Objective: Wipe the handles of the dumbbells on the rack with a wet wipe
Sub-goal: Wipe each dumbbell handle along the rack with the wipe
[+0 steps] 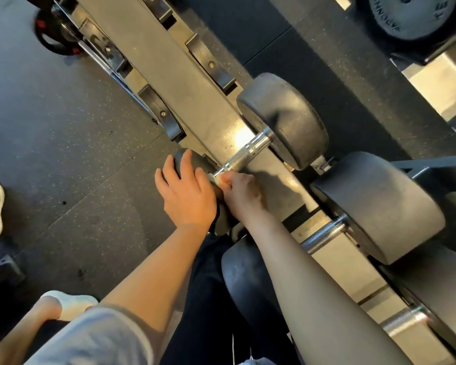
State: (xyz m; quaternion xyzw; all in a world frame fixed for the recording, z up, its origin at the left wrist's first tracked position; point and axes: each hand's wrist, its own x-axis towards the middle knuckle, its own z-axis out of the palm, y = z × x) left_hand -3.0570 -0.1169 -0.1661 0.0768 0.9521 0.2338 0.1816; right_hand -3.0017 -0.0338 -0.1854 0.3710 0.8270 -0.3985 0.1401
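My left hand (pixel 186 192) lies spread, fingers relaxed, over the near black rubber head (pixel 192 164) of the dumbbell I am working on; I judge it is there to keep the weight from rolling in its cradle while the other hand rubs. Just right of it, my right hand (pixel 241 192) is curled into a pinch around a small crumpled white wet wipe (pixel 217 179), pressed to the near end of the knurled chrome handle (pixel 244 155), right where the bar meets the head under my left palm. From there the handle runs up and to the right, bare and shining, to the far round black head (pixel 282 119), so most of its length looks not yet covered and I would expect the wipe to travel along it next. The dumbbell lies across the long grey metal rack shelf (pixel 195 101), with its near head hanging over the front edge towards me. Further right along the same shelf, touching or nearly touching the first, is a second, larger black dumbbell (pixel 379 206), its chrome handle (pixel 324 235) partly hidden by my right forearm, and a third chrome bar (pixel 403 322) shows near the lower right corner; both look untouched by the wipe.
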